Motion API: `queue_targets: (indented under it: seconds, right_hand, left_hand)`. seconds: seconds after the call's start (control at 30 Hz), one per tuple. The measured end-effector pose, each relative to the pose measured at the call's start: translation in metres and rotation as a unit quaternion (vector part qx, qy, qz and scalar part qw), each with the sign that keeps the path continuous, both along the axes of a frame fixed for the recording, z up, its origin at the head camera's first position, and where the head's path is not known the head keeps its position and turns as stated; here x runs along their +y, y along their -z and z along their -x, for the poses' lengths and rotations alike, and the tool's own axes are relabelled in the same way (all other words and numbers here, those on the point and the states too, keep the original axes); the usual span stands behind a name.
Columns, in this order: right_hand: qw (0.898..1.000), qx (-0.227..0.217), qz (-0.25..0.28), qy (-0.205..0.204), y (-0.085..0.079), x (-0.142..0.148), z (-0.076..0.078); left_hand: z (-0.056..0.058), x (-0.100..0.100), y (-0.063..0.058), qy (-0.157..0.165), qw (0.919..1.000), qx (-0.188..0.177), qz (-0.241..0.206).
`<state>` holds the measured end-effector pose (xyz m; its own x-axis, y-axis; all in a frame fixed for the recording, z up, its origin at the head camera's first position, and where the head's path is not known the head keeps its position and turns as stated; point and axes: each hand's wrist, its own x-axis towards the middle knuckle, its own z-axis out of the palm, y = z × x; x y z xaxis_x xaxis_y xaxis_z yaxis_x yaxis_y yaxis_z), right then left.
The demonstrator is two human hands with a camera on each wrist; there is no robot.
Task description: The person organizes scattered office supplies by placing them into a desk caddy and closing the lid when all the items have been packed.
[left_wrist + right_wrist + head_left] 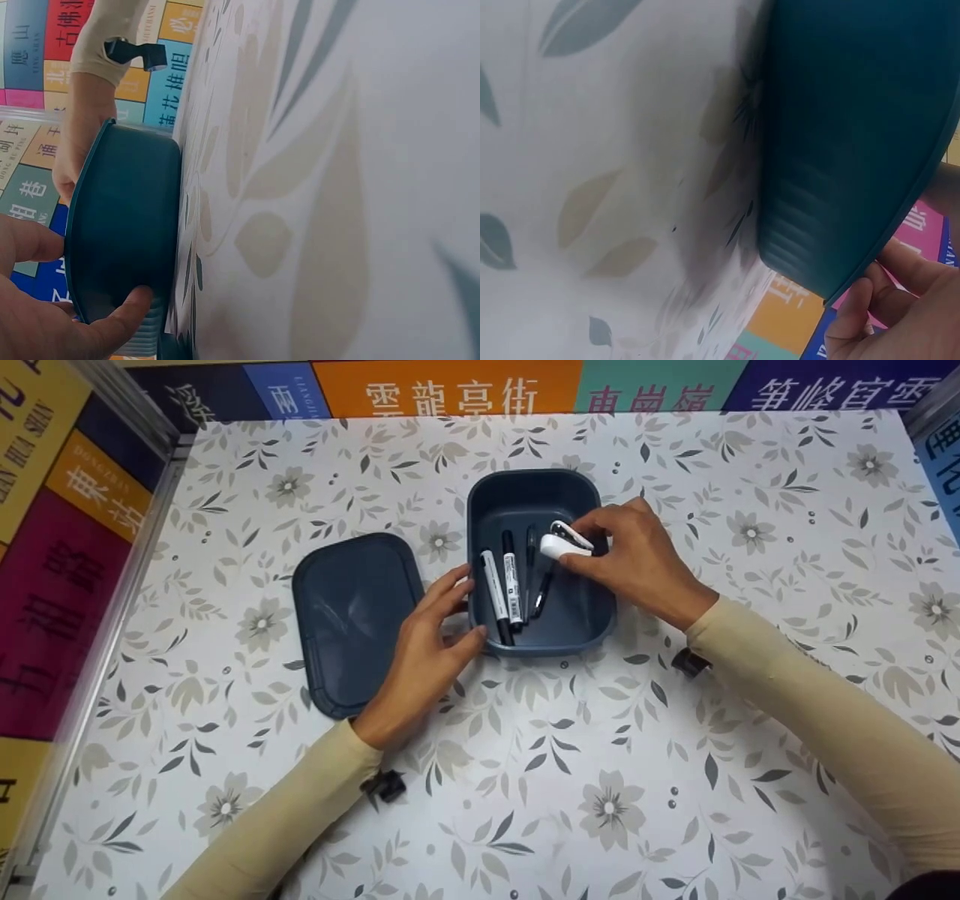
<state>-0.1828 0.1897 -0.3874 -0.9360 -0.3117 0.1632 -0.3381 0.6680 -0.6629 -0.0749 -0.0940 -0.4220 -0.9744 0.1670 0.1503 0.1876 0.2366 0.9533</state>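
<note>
A small white stapler is pinched between the thumb and fingers of my right hand, over the right side of a dark blue plastic box. Inside the box lie a white marker with black ends, another white marker, and dark pens partly under the stapler. My left hand touches the box's left side, its fingers fairly straight. In the left wrist view, one fingertip rests against the outer wall. The stapler is hidden behind the box wall in the right wrist view.
The dark blue lid lies flat to the left of the box, partly under my left hand and wrist. A flower-patterned cover spreads over the table. Colourful panels with Chinese lettering stand along the back and left edges.
</note>
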Motion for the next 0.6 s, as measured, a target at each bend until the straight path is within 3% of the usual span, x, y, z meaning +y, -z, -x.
queue_targets:
  seconds: [0.6]
  right_hand:
    - [1.0, 0.014, 0.017, 0.001, -0.004, 0.0014, -0.0056]
  left_hand:
    - [0.0001, -0.0007, -0.0006, 0.001, 0.9999, 0.013, 0.011]
